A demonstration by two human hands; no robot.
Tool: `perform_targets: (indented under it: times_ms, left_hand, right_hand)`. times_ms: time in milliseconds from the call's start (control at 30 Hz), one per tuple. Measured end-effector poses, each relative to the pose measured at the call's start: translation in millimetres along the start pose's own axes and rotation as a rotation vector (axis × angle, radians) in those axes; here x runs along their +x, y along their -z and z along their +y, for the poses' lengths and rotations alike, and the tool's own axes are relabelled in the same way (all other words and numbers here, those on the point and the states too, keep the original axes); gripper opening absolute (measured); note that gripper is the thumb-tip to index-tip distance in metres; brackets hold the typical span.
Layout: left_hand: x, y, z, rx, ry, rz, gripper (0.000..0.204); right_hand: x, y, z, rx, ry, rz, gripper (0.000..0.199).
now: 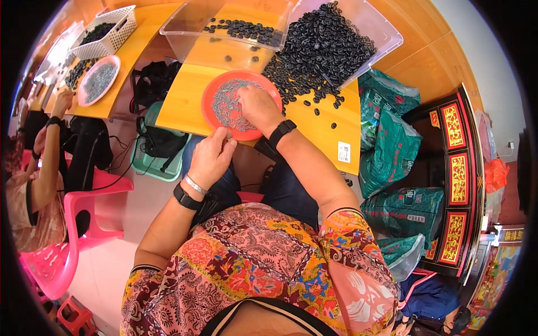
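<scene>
A round red plate (272, 92) holds a spread of small grey metal pieces (227, 106) that look like screws or pins. My right hand (259, 110) reaches over the plate, its fingertips drawn together down at the pieces; what they grip is hidden. Just outside the plate's near left rim, my left hand (212, 158) is closed in a pinch, thumb against the fingers. Anything in that pinch is too small to make out. Black oval ring-like parts (322, 47) are heaped beyond the plate to the right, some scattered on the yellow table (185, 103).
Behind the plate stands a clear plastic bin (190, 45) with a few black parts. Green sacks (389, 143) line the table's right side. A green basket (168, 168) with black bags sits below at left. Further left, a person (39, 185) works beside a pink chair (73, 246).
</scene>
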State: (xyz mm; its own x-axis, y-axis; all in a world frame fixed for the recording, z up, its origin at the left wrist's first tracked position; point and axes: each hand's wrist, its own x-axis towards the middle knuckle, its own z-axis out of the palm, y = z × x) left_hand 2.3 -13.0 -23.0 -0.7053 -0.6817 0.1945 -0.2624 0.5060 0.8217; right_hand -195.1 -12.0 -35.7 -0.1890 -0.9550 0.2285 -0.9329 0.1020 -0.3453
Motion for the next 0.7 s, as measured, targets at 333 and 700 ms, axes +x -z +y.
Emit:
perform_targets:
  times_ms: [333, 700]
  left_hand:
    - [0, -1, 0, 0.013, 0.008, -0.008, 0.017]
    - [1, 0, 0, 0.018, 0.001, -0.011, 0.015]
  right_hand:
    - [-3, 5, 4, 0.013, -0.005, 0.093, 0.013]
    - [-11, 14, -7, -0.082, 0.022, 0.161, 0.012]
